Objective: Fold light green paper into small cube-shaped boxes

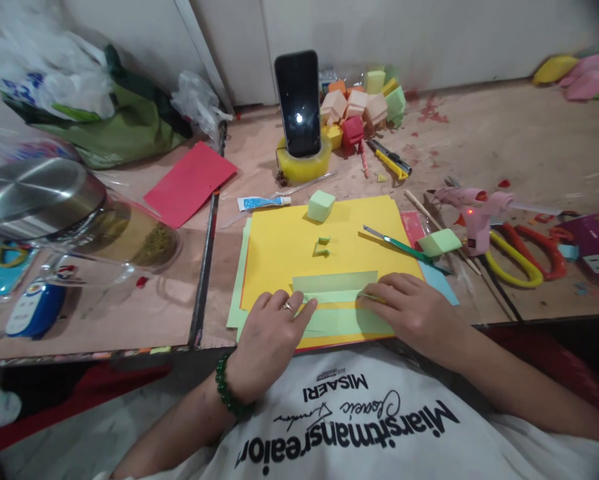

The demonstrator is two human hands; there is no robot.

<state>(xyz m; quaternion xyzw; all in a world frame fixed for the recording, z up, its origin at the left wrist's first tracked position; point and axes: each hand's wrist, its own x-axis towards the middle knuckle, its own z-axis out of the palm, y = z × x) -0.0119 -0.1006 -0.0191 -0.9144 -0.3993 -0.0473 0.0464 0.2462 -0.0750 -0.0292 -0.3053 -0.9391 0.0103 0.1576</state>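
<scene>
A light green paper strip (337,283) with a lengthwise fold lies across the yellow paper sheets (279,240), its far flap standing up a little. At the strip's left end is my left hand (274,327), fingers bent and pinching the edge; it wears a ring and a green bead bracelet. My right hand (407,307) pinches the right end, fingertips on the paper. Another flat green sheet (339,322) lies under and in front of the hands. Beyond the strip are small green paper scraps (323,247) and a folded green paper cube (321,206).
A phone (299,103) leans upright on a yellow tape roll (304,167), beside a pile of paper cubes (352,110). Right are a green cutter knife (399,245), a pink glue gun (477,207) and scissors (519,257). A glass jug (129,230) and red paper (192,183) are left.
</scene>
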